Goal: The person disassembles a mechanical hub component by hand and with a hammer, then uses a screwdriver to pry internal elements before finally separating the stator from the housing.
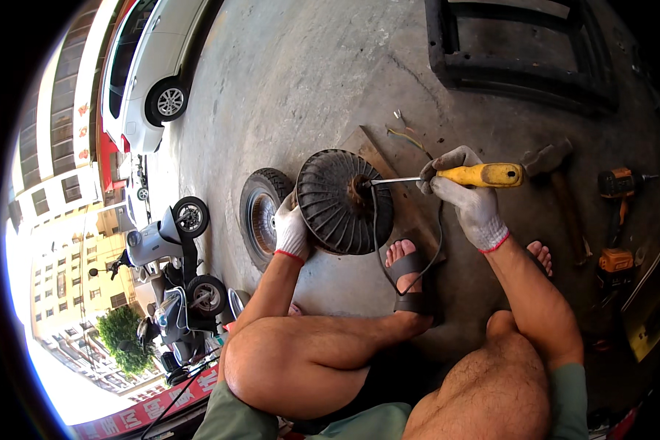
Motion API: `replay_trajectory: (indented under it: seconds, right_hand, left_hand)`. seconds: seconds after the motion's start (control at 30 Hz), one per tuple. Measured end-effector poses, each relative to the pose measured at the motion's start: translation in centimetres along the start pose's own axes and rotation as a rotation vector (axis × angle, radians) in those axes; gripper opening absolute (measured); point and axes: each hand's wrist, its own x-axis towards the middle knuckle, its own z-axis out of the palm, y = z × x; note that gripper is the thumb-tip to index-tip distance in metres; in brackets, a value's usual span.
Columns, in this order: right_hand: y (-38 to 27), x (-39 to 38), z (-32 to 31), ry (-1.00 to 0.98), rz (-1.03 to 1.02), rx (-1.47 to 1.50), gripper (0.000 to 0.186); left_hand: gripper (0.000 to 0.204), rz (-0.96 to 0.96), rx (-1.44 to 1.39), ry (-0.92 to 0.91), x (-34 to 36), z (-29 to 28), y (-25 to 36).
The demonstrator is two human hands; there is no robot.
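A dark round hub motor (341, 202) stands on edge on the concrete floor, a black cable running from its centre. My left hand (292, 231), in a white work glove, grips its left rim and steadies it. My right hand (468, 202), also gloved, is closed around a yellow-handled screwdriver (484, 175). The screwdriver's metal shaft points left and its tip rests at the motor's central axle. My sandalled foot (407, 268) sits just below the motor.
A tyre on its rim (259, 216) leans behind the motor. A hammer (561, 183) and an orange cordless drill (617, 187) lie at the right. A black frame (521, 70) lies at the top. Scooters (172, 249) and a white car (150, 66) stand at the left.
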Motion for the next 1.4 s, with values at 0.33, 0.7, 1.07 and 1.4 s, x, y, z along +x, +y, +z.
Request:
replay_trajectory:
  seconds: [0.33, 0.7, 1.07, 1.4]
  right_hand:
    - [-5.2, 0.1, 2.1, -0.198, -0.660, -1.147, 0.026]
    - [-1.5, -2.0, -0.7, 0.137, 0.025, 0.149, 0.019]
    - [-0.5, -1.8, 0.3, -0.077, 0.010, 0.011, 0.024]
    - [-1.7, -0.9, 1.3, -0.429, -0.160, -0.339, 0.022]
  left_hand:
    - [0.035, 0.081, 0.160, 0.058, -0.1, 1.2, 0.2]
    - [0.042, 0.039, 0.139, 0.021, 1.7, -0.6, -0.7]
    - [0.038, 0.045, 0.125, -0.028, 1.9, -1.1, -0.8]
    - [0.038, 0.034, 0.147, -0.017, 2.1, -1.0, -0.6]
